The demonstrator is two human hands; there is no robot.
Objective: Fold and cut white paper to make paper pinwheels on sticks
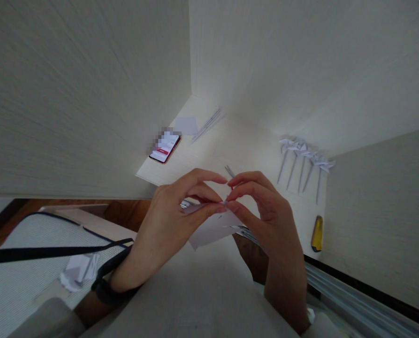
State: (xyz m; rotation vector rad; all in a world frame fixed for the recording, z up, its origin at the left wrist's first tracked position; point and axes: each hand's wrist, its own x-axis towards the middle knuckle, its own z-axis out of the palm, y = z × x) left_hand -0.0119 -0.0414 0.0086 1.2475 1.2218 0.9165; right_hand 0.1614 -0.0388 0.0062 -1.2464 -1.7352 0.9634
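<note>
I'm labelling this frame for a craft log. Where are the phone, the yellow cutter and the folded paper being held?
phone [165,147]: head view, middle of its lit screen.
yellow cutter [317,233]: head view, middle of its body.
folded paper [211,230]: head view, its lower flap below the fingers.

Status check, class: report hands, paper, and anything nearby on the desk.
Left hand and right hand both pinching the white paper piece. Finished paper pinwheels lie right; yellow utility knife and phone apart.

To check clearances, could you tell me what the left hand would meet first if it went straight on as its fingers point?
The left hand points right, so probably the right hand's fingertips, touching already over the paper.
</note>
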